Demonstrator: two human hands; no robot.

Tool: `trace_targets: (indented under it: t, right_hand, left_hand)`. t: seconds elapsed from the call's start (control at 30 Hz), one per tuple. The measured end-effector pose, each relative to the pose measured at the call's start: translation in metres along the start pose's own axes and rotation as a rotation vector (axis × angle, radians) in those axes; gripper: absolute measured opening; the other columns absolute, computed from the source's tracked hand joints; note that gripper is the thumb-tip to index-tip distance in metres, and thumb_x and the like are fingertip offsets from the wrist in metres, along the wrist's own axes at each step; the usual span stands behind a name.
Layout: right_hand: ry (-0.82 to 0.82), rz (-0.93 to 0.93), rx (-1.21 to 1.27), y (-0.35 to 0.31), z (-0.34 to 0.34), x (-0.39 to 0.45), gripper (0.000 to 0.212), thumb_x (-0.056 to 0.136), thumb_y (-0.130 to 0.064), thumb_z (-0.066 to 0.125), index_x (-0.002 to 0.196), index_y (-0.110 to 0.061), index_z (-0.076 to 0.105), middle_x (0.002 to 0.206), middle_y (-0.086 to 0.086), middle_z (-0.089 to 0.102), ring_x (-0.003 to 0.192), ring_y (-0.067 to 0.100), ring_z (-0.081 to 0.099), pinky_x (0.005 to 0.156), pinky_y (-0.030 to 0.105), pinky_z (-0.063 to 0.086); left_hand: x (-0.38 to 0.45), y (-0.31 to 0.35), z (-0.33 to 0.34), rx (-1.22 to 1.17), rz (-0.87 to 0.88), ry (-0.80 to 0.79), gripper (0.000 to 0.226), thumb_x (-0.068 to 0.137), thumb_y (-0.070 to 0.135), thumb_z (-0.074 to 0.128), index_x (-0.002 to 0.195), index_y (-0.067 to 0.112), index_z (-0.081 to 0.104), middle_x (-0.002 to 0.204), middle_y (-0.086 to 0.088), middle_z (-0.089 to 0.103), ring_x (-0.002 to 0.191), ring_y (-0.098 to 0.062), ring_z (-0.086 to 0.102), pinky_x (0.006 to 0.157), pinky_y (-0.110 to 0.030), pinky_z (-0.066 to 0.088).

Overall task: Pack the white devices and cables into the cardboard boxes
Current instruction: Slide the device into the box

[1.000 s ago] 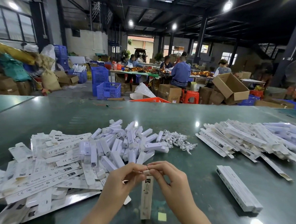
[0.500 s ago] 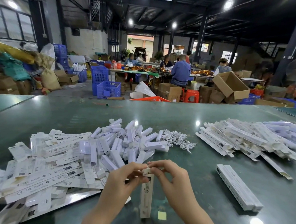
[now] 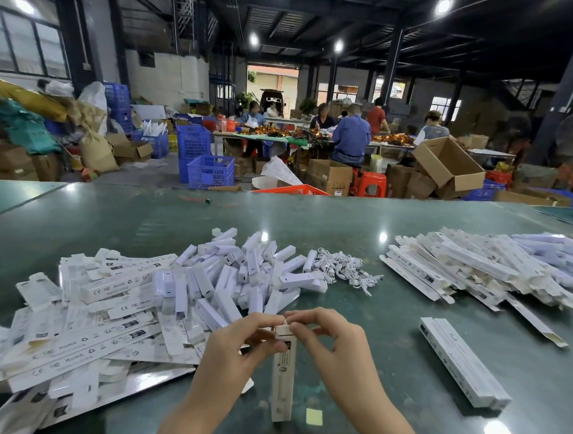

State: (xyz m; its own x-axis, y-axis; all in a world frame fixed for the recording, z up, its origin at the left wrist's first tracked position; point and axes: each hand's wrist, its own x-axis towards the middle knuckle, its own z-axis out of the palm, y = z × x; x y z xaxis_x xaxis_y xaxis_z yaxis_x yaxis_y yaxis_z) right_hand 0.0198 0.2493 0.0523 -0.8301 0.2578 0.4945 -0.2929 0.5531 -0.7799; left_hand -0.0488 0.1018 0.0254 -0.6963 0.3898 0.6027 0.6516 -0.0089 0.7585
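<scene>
Two hands [image 3: 239, 350], one held box [image 3: 283, 381]

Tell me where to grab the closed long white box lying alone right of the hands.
Grip the closed box across its narrow width near the middle, coming from above. It lies flat on the table, long and slim, with bare surface on both long sides for the fingers.

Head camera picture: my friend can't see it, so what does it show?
Two hands, left hand and right hand, pinch the top end of a slim cardboard box standing on a green table. Behind lie a heap of white devices, a bundle of white cables and piles of boxes.
</scene>
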Motion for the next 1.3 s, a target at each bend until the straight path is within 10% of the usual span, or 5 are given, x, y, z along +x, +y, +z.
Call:
trace_targets:
  t: [0.67,0.9,1.13,1.3]
  right_hand:
    - [0.002,-0.461,-0.464,0.009,-0.007,-0.007,0.014,0.082,-0.028,0.057,0.093,-0.028,0.067,0.114,-0.024,0.063,0.104,0.01,0.056,0.08,0.034,0.051]
    - [-0.095,-0.25,-0.301,0.0,-0.006,-0.006,0.015,0.086,-0.023,0.066,0.101,-0.019,0.065,0.107,-0.017,0.062,0.104,0.001,0.052,0.089,0.024,0.044]
    - [-0.467,-0.054,-0.669,-0.013,-0.061,-0.02,0.054,0.072,-0.047,0.044,0.125,-0.045,0.046,0.095,-0.017,0.038,0.078,-0.001,0.051,0.078,0.021,0.045]
    - [-0.11,0.09,-0.504,0.019,-0.107,-0.021,0.023,0.081,-0.014,0.065,0.079,-0.037,0.063,0.084,-0.011,0.054,0.073,0.004,0.054,0.065,0.013,0.04]
  left_hand:
    - [-0.008,-0.01,0.006,0.123,0.171,0.076,0.013,0.09,0.05,0.055,0.096,0.039,0.059,0.085,0.021,0.066,0.073,-0.003,0.065,0.066,-0.016,0.051]
    - [-0.011,-0.008,0.014,0.065,0.177,0.12,0.008,0.091,0.039,0.054,0.097,0.037,0.059,0.098,0.022,0.066,0.081,-0.001,0.066,0.072,-0.012,0.05]
    - [-0.036,-0.027,0.017,0.042,0.181,0.259,0.036,0.09,0.026,0.049,0.124,0.038,0.05,0.122,0.003,0.057,0.094,-0.012,0.066,0.08,-0.016,0.048]
    - [-0.044,-0.038,0.015,0.093,0.215,0.306,0.027,0.097,0.04,0.044,0.123,0.044,0.05,0.118,0.01,0.053,0.081,-0.009,0.06,0.07,-0.01,0.047]
